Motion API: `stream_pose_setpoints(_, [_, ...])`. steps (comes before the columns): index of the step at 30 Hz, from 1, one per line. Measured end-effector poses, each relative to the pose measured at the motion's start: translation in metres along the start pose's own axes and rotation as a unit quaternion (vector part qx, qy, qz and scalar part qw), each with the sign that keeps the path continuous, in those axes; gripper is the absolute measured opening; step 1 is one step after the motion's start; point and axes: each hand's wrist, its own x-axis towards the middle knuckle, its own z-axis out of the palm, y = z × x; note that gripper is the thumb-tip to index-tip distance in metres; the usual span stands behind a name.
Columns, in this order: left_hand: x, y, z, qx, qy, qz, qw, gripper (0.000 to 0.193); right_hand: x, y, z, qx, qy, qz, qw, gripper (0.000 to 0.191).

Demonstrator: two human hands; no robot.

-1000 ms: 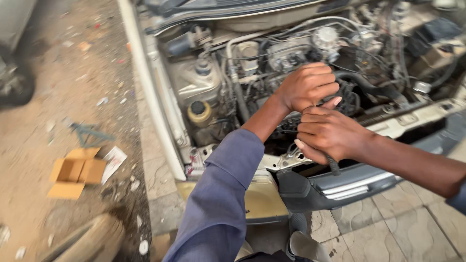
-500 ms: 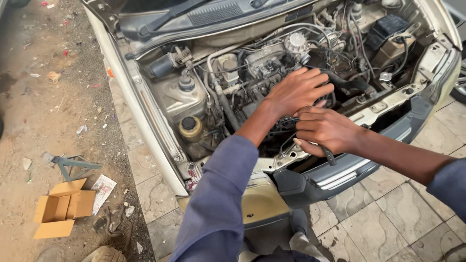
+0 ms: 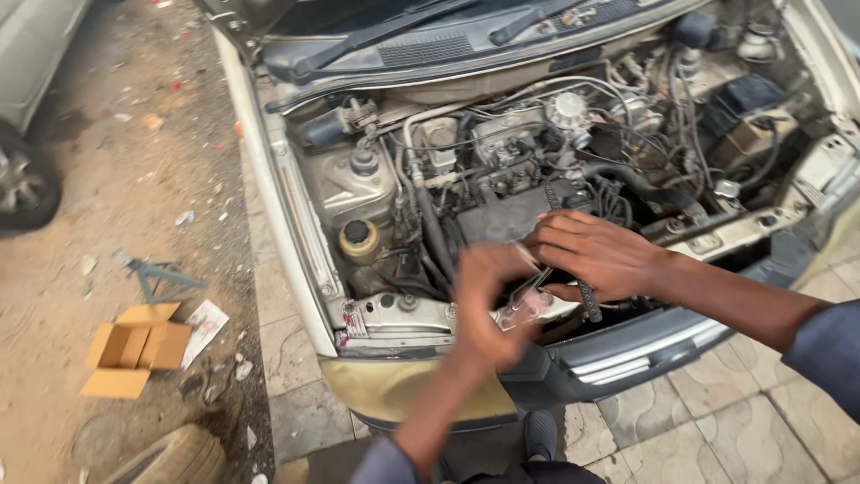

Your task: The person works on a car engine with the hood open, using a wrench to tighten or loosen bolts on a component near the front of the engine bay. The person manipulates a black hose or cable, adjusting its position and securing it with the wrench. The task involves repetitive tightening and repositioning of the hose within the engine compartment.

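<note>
Head view: two hands work over one open engine bay. The left hand, blurred, curls its fingers round a small metal part at the front panel. The right hand pinches one black ribbed belt. One cardboard box lies on the ground.

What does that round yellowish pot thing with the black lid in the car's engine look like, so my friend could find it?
Start at the open engine bay of the pale car. Look to its near corner on the picture's left, just behind the front crossbar and left of the blurred left hand. There sits the small reservoir: a round, yellowish tub with a black cap, the only yellow thing among grey metal and black hoses.
</note>
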Motion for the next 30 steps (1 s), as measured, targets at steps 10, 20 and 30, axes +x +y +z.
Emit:
stream_pose_setpoints(10, [-0.007,0.047,0.093,0.304,0.033,-0.059,0.950,0.030,0.009,0.006,0.003,-0.003,-0.046,-0.018,0.999,0.052])
stream_pose_setpoints(20, [0.002,0.046,0.077,0.262,-0.039,-0.291,0.920,0.031,0.040,0.069,-0.017,-0.007,-0.123,-0.219,0.968,0.070])
stream_pose_setpoints(30, [0.006,0.039,0.098,0.364,-0.046,-0.349,0.862,0.038,0.066,0.092,0.005,0.021,-0.125,-0.286,0.950,0.057])
